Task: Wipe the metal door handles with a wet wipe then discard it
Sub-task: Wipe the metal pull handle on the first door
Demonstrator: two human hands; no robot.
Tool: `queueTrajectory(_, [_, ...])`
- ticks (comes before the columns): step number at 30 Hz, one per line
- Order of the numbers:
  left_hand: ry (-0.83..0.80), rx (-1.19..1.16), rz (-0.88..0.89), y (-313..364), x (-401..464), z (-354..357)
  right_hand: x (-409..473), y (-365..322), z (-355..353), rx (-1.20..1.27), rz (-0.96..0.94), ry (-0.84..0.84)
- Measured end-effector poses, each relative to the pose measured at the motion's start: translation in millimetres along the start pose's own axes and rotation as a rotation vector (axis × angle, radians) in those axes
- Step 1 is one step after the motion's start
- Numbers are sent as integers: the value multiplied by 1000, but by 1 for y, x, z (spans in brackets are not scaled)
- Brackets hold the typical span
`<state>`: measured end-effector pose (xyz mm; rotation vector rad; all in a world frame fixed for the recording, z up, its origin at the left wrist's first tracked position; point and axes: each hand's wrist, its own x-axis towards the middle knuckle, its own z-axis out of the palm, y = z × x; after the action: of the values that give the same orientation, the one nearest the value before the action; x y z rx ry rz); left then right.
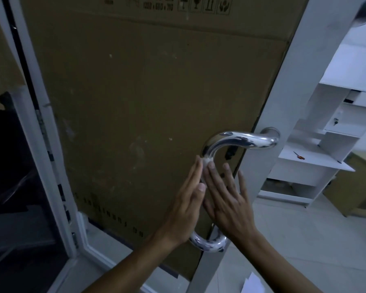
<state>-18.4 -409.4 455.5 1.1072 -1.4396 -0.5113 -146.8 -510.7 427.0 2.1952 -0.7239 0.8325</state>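
Now we press flat hands, left (184,199) & right (226,195), w/ wipe (206,160) sandwiched round handle (239,139); best slide slowly along curve.

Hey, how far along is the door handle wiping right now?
In hand: both flat hands, left hand and right hand, press the wet wipe around the middle of the curved metal handle. What is already wiped cannot be told. Left: the lower bend and discarding the wipe.
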Motion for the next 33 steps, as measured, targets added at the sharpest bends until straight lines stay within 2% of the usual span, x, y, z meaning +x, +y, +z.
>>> queueTrajectory(4, [5, 67, -52, -2, 0, 24, -4, 0, -7, 129, 2, -30])
queueTrajectory(7, [33, 33, -110, 2, 8, 30, -2, 0, -11, 228, -5, 24])
queueTrajectory(12, [154, -106, -210, 12, 43, 30, -8, 6, -15, 374, 142, 108])
queueTrajectory(15, [242, -147, -181, 13, 58, 28, -11, 6, -15, 394, 208, 97])
queueTrajectory(22, [25, -359, -356, -15, 65, 1, -21, -7, -15, 555, 333, 3])
queueTrajectory(27, [-86, -365, -425, -37, 58, -2, -25, -28, -18, 934, 605, -125])
queueTrajectory(30, [-74, -402, -448, -56, 44, 2, -33, -43, -15, 1088, 768, -178])
queueTrajectory(33, [0, -419, -503, -73, 21, 14, -40, -56, -9, 1117, 832, -191])
